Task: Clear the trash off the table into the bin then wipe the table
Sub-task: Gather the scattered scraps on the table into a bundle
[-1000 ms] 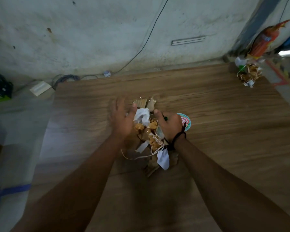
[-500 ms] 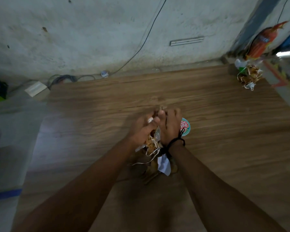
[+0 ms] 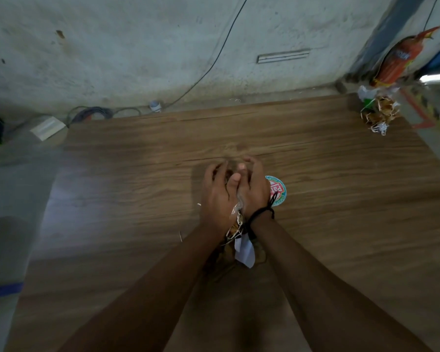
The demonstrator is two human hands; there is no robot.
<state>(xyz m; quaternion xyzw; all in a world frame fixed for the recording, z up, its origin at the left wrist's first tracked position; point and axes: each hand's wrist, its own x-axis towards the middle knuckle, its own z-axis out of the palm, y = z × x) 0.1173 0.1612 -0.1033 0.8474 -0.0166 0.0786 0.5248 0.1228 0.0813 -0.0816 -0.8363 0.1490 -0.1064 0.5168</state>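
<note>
Fingers (image 3: 215, 171) of both hands curl inward and press together around a wad of trash (image 3: 239, 224), cupping it between the palms; the left hand (image 3: 217, 199) lies against the right hand (image 3: 254, 191), thumbs meeting at the top; most of the wad is hidden inside the grip, but pale strings, brown scraps and a white paper scrap (image 3: 245, 252) hang out below the wrists, above the table (image 3: 341, 224); whether the bundle touches the wood I cannot tell. A black thread (image 3: 261, 214) is tied round the right wrist; just beside that hand, flat on the table, lies a round printed lid (image 3: 278, 190) with a teal rim and red lettering, partly covered by the hand. Well apart, at the table's far right corner, sits a second heap of trash (image 3: 379, 115) of brown scraps and white strings, with an orange wrapper (image 3: 396, 62) rising behind it. Beyond the far edge, cables (image 3: 92, 114) lie along the foot of a grey wall (image 3: 112, 47).
</note>
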